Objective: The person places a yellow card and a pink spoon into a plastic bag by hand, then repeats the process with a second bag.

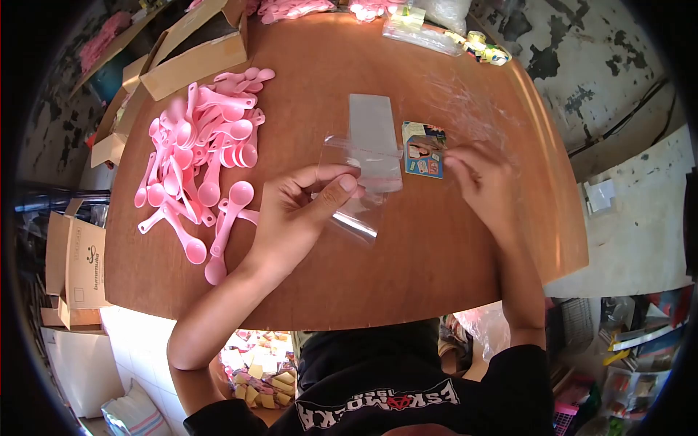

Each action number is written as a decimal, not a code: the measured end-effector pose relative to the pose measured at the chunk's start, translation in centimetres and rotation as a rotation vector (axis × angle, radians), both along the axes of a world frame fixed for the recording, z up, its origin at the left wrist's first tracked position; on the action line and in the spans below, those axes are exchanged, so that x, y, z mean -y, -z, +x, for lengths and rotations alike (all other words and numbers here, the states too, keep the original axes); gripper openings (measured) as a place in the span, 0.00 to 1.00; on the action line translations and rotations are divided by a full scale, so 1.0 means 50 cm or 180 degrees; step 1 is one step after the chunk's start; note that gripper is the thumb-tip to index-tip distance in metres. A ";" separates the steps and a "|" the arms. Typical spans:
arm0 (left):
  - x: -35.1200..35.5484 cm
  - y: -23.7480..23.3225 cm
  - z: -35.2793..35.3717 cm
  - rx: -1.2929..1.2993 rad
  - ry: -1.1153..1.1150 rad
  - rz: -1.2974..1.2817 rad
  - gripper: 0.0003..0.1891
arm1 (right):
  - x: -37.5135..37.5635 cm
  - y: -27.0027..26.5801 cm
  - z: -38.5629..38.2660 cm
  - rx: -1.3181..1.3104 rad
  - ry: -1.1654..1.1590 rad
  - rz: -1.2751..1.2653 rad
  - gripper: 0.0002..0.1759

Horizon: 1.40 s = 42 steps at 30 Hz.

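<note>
Clear bag is pinched between left thumb and fingers, its hand nearly closed; the right hand, half-curled, hovers beside printed cards on the table.

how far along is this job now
The heap below the table may be finished packs, though its contents are unclear. In progress: the left hand holds a clear bag, seemingly empty; the right hand is by the printed card. Remaining, it seems: many loose pink spoons and the flat plastic stack.

My count: one loose clear bag, one bag stack, one printed card stack, pink spoons too overlapped to number.
</note>
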<state>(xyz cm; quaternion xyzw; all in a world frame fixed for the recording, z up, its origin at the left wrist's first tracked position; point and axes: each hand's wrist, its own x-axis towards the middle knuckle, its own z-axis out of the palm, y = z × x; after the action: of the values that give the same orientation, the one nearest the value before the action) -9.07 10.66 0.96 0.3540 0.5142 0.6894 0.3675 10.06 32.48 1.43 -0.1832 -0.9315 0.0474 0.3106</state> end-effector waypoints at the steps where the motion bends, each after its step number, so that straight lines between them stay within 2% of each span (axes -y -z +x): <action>1: 0.001 0.002 0.001 0.0051 -0.0005 -0.0008 0.10 | 0.006 -0.017 0.005 0.0009 -0.0036 0.0003 0.08; 3: 0.002 0.004 0.000 0.0077 -0.0015 -0.0081 0.09 | 0.029 -0.049 0.020 -0.1280 0.0145 -0.0619 0.07; 4: 0.003 0.004 0.001 0.0087 0.0015 -0.0152 0.09 | 0.041 -0.055 0.024 -0.1263 0.0111 -0.0621 0.07; 6: 0.003 0.002 0.001 0.0102 0.0047 -0.0185 0.09 | 0.064 -0.064 0.033 -0.2189 -0.0451 -0.1824 0.07; 7: 0.003 0.001 0.002 0.0109 0.0113 -0.0227 0.09 | 0.079 -0.074 0.034 -0.2189 -0.0457 -0.1829 0.07; 9: 0.004 -0.002 0.007 0.0025 0.0162 -0.0243 0.09 | 0.115 -0.095 0.022 -0.1550 -0.0939 -0.1864 0.08; 10: 0.005 -0.003 0.010 -0.0055 0.0216 -0.0255 0.08 | 0.125 -0.100 0.008 -0.1521 -0.0998 -0.1769 0.08; 13: 0.005 0.002 0.018 -0.0369 0.0174 0.0003 0.08 | 0.117 -0.105 -0.027 -0.1583 -0.1015 -0.1498 0.07; 14: 0.005 0.003 0.018 -0.0368 0.0160 0.0019 0.08 | 0.121 -0.114 -0.025 -0.1344 -0.0626 -0.1667 0.07; 16: 0.007 0.003 0.013 -0.0559 0.0153 0.0151 0.08 | 0.110 -0.122 -0.029 -0.1085 -0.0871 -0.1643 0.07; 18: 0.011 0.002 0.010 -0.0566 0.0172 0.0070 0.08 | 0.108 -0.130 -0.036 -0.0804 -0.1135 -0.1620 0.07; 21: 0.017 -0.005 0.008 -0.0583 0.0295 -0.0173 0.09 | 0.120 -0.145 -0.038 -0.0647 -0.1011 -0.1370 0.08; 24: 0.017 -0.007 0.016 -0.0323 0.0449 0.0096 0.10 | 0.129 -0.153 -0.041 -0.0648 -0.1106 -0.1558 0.08; 26: 0.019 -0.009 0.017 -0.0368 0.0414 0.0071 0.11 | 0.136 -0.164 -0.047 -0.0132 -0.1293 -0.1575 0.08; 30: 0.029 -0.026 0.012 -0.0525 0.0425 0.0025 0.12 | 0.146 -0.169 -0.069 0.0195 -0.1749 -0.1819 0.08; 33: 0.029 -0.032 0.009 -0.0563 0.0487 -0.0003 0.13 | 0.157 -0.178 -0.087 0.0429 -0.1913 -0.1371 0.08; 36: 0.025 -0.033 0.015 -0.0676 0.0108 0.0368 0.13 | 0.166 -0.177 -0.096 0.0422 -0.2025 -0.1698 0.08; 38: 0.025 -0.039 0.013 -0.0615 0.0047 0.0538 0.14 | 0.171 -0.182 -0.101 0.0645 -0.1814 -0.2517 0.09; 42: 0.026 -0.042 0.011 -0.0701 0.0010 0.0635 0.14 | 0.183 -0.208 -0.115 0.1006 -0.1506 -0.2727 0.10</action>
<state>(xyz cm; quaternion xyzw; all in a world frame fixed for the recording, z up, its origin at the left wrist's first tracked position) -8.51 9.35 3.08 0.4631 0.4797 0.6935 0.2728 4.33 23.31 11.85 -0.0831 -0.8800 0.4656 0.0438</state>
